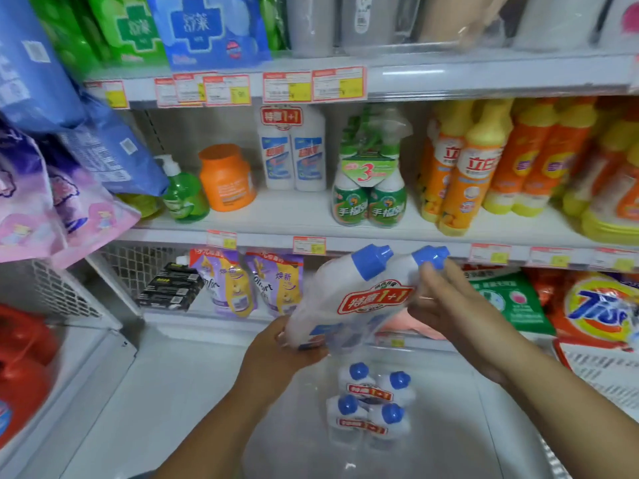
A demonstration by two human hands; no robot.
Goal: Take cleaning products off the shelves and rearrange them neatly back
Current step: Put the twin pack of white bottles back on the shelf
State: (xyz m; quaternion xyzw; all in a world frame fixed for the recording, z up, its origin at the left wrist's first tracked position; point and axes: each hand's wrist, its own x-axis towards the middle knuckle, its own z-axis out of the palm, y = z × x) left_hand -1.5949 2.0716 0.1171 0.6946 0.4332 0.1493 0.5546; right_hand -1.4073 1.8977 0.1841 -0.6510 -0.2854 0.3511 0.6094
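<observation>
Here, a twin pack (349, 305) is held before white shop shelves (304, 210).

Glossy plastic twin-pack of bottles (352, 299); smooth white shelf (294, 216).

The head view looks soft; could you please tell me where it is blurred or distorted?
In the head view, the twin-pack and the right hand holding it are motion-blurred; the shelf edge bows from the wide-angle lens; the orange bottles at the right smear.
</observation>
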